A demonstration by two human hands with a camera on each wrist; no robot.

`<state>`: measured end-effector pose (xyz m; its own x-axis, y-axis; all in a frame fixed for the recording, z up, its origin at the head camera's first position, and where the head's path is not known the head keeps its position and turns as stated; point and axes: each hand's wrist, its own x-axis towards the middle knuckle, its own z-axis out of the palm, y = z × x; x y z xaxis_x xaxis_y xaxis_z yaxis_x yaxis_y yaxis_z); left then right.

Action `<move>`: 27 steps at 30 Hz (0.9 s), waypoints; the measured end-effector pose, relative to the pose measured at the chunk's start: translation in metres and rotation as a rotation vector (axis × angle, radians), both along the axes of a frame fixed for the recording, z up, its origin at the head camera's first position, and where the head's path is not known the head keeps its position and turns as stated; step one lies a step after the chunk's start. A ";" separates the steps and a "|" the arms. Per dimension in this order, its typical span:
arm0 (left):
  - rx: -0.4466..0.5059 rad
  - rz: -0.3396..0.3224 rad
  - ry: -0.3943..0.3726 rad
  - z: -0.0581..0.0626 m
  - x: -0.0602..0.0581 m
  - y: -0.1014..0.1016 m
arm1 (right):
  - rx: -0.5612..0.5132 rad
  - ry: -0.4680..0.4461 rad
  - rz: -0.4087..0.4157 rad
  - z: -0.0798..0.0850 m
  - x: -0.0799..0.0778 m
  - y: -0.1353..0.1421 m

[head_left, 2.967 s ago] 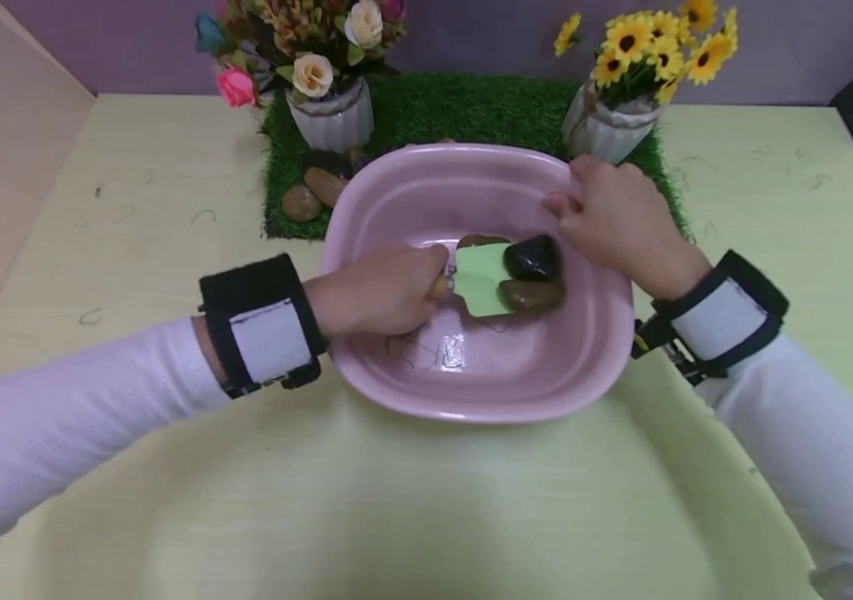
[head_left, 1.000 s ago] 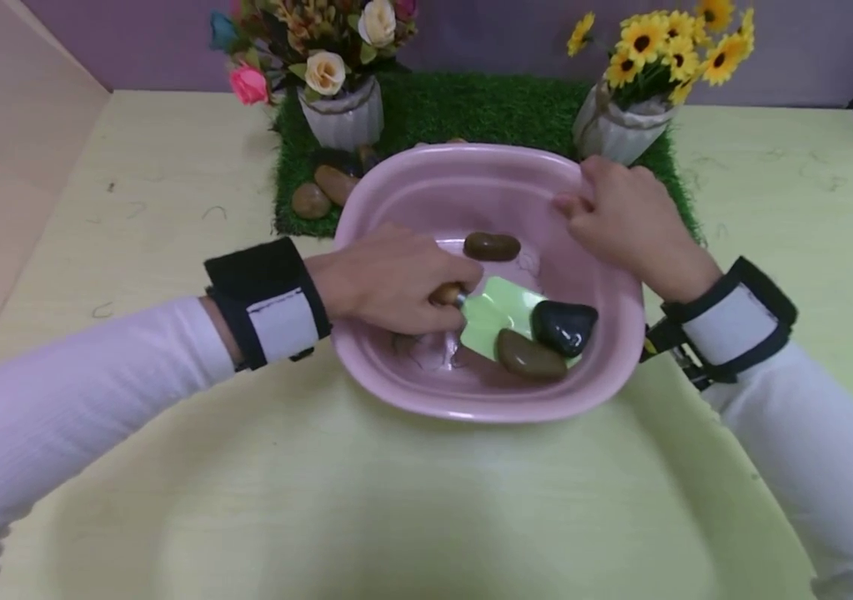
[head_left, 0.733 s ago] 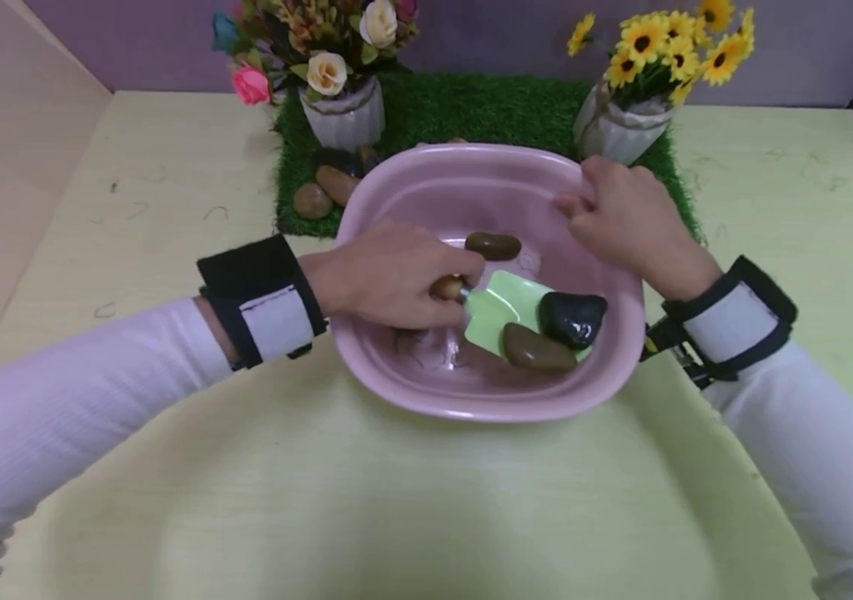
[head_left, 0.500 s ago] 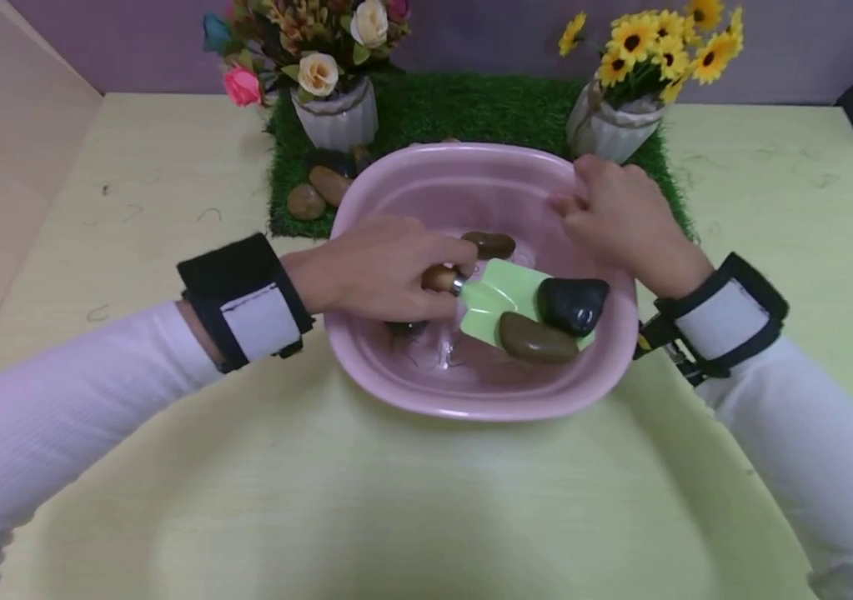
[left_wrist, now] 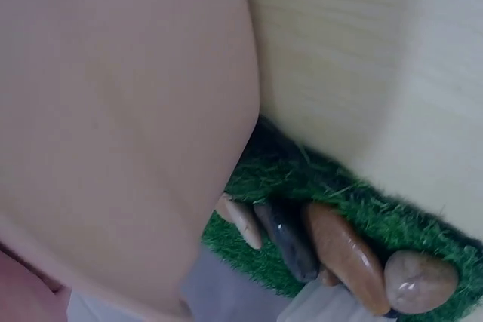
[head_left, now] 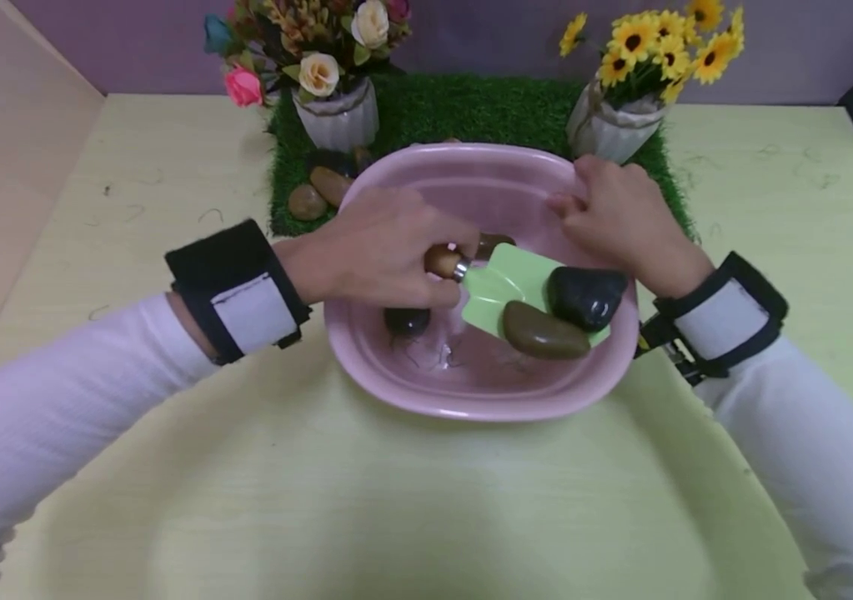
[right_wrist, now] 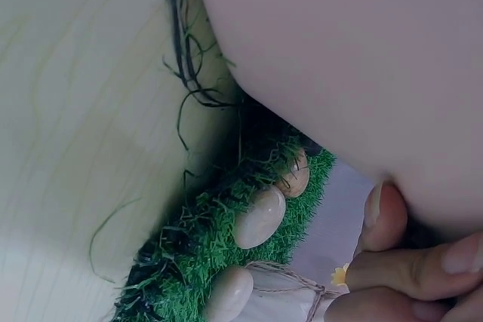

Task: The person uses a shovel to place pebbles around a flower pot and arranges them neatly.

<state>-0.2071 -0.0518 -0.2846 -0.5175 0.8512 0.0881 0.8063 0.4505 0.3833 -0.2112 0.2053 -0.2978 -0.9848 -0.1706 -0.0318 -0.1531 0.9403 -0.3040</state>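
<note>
My left hand (head_left: pixel 384 246) grips the wooden handle of a small trowel with a light green blade (head_left: pixel 497 287), inside a pink basin (head_left: pixel 464 412). A black stone (head_left: pixel 587 297) and a brown stone (head_left: pixel 544 332) lie on the blade, towards the basin's right side. Behind the trowel, a second brown stone (head_left: pixel 497 243) is partly covered. Below my left hand a dark stone (head_left: pixel 406 322) sits in the basin. My right hand (head_left: pixel 617 218) holds the basin's far right rim; its curled fingers (right_wrist: pixel 404 273) show in the right wrist view.
Behind the basin lies a green turf mat (head_left: pixel 471 108). On it stand a pot of roses (head_left: pixel 336 117) and a pot of yellow flowers (head_left: pixel 612 125). Several stones (left_wrist: pixel 343 254) rest on the mat's left part. Loose dark strands lie on the pale table (head_left: pixel 426 517).
The trowel has moved right and come up with the black and brown stones on it. A brown stone stays behind, and the dark stone at left has come into view. The right hand keeps its place.
</note>
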 end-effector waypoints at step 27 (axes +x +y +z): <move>0.020 0.050 0.114 0.041 -0.025 0.005 | -0.096 0.081 0.096 -0.002 -0.001 0.007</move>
<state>-0.2326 -0.0469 -0.2434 -0.5445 0.8222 0.1659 0.8222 0.4841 0.2995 -0.2124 0.2121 -0.3000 -0.9625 -0.2624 0.0684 -0.2686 0.8875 -0.3744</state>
